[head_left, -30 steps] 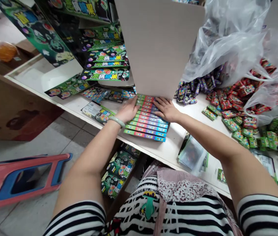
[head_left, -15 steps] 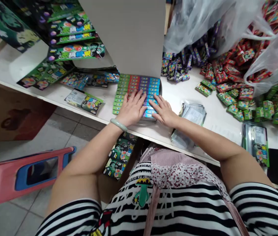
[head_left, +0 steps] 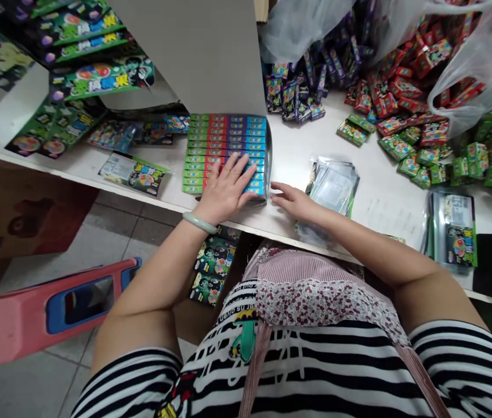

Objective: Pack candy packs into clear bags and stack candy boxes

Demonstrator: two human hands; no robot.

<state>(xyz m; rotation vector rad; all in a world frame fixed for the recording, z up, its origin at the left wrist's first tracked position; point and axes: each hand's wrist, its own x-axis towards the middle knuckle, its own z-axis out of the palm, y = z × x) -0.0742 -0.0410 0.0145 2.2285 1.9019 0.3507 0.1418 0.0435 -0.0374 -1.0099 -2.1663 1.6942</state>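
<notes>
White tabletop point(head_left: 302, 142): before you.
Green-red-purple-blue block of slim boxes point(head_left: 226, 139): by its near edge, rows running left-right.
Your left hand point(head_left: 224, 196): nearer, fingers spread flat atop the block.
Your right hand point(head_left: 296, 204): fingers slightly apart, just right.

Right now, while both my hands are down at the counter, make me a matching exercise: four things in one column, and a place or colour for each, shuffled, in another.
Things
1. Left hand
2. Right hand
3. Plastic stool
4. Bangle

Places and colours
A. Pale green
B. Pink and blue
C. Spread over rows of small candy boxes
D. Beside the right edge of those rows

Right pairs: 1-C, 2-D, 3-B, 4-A
</notes>
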